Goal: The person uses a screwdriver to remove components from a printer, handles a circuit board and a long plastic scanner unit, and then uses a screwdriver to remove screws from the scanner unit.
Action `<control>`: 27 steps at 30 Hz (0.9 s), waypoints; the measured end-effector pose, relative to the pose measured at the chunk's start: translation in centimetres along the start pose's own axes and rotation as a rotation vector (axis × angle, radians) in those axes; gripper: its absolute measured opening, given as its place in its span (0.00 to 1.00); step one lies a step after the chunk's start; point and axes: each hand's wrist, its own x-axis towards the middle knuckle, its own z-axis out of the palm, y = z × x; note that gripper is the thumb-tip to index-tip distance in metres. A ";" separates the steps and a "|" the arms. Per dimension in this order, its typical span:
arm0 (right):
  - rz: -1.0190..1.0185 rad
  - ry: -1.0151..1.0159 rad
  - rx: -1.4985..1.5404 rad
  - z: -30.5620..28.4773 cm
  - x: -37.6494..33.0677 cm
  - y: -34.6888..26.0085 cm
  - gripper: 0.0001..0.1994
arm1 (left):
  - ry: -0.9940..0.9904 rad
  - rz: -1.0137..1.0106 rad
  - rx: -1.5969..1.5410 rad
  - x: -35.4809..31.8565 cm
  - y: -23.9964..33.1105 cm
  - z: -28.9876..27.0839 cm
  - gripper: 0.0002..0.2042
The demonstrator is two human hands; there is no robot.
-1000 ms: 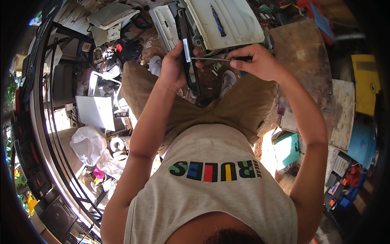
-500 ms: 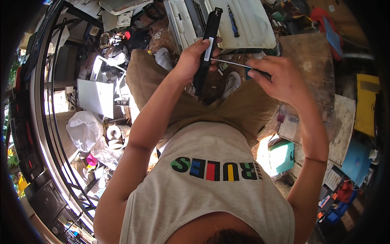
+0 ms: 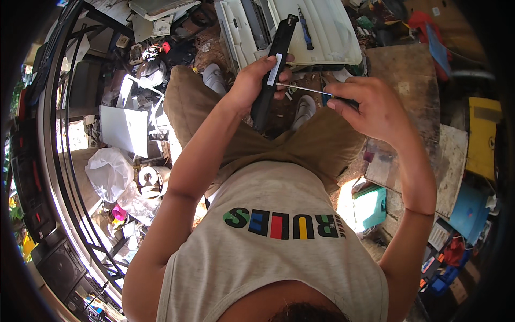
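A long, flat black bar-shaped part (image 3: 281, 38) with a white label is held at a slant by my left hand (image 3: 256, 80). My thumb lies on its face beside the label and the fingers wrap round its far edge. My right hand (image 3: 370, 104) is closed round the dark handle of a screwdriver (image 3: 308, 89). The thin metal shaft points left, its tip at the part's right edge near the label. Whether the tip is inside a gap there, I cannot tell. Just beyond the part is an opened pale machine casing (image 3: 332, 32), with a blue-handled screwdriver (image 3: 307, 33) lying on it.
A brown wooden board (image 3: 407, 80) lies to the right, near a yellow case (image 3: 481, 137) and a teal box (image 3: 370, 205). Cluttered scrap, a white panel (image 3: 124, 129) and a plastic bag (image 3: 110, 172) fill the left, beside a black metal frame (image 3: 64, 134).
The black part has shifted slightly down and tilted a little more. The screwdriver tip has moved slightly down with it, and the right hand has barely shifted.
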 end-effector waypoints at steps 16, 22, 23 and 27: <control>0.090 -0.159 0.302 0.5 -0.9 -1.0 0.11 | -0.078 0.013 -0.063 0.4 1.2 1.1 0.21; 0.150 0.022 0.390 2.7 -1.7 -0.9 0.11 | -0.022 0.042 -0.019 0.3 0.9 1.3 0.22; 0.158 0.055 0.437 3.7 -2.1 -0.6 0.12 | -0.010 0.050 -0.041 0.3 0.7 1.3 0.22; 0.158 0.125 0.653 8.6 -3.7 0.2 0.14 | 0.038 0.091 -0.140 -0.1 0.6 0.6 0.20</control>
